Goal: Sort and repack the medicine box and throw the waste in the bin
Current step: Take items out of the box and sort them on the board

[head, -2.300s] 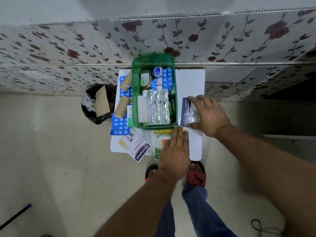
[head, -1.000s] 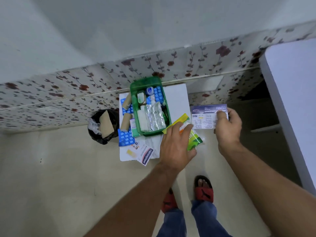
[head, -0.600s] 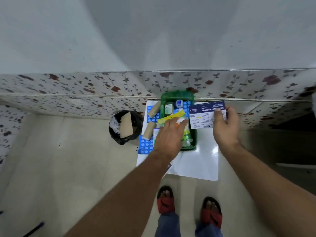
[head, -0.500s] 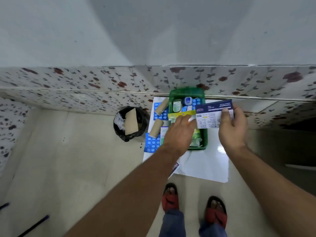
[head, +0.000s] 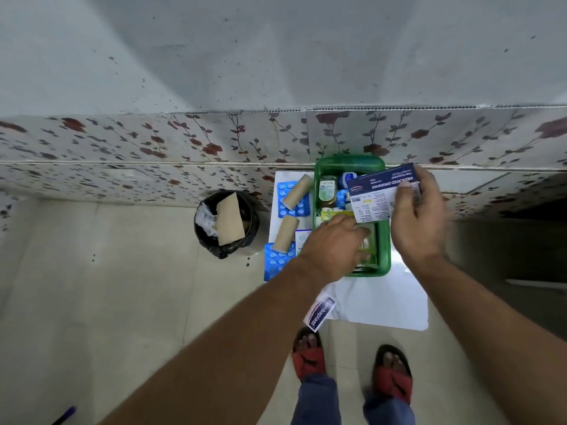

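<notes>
I am seeing my right hand [head: 418, 216] pinching a navy and white cardboard packet [head: 379, 194] reading "MEDICATED DRESSINGS" over the green plastic medicine box [head: 383, 240], right of frame centre. My left hand [head: 333, 246] is reaching into that box; whether it is grasping anything I cannot tell. A "Hansaplast" label [head: 319, 312] is lying lower centre, and a black bag-lined bin [head: 227, 223] is holding brown cardboard left of centre

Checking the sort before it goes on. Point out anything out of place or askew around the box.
The Hansaplast packet hangs over the front edge of the white board, tilted, near the feet. Two brown rolls lie slanted on blue blister sheets left of the green box. No spill or damage shows.
</notes>
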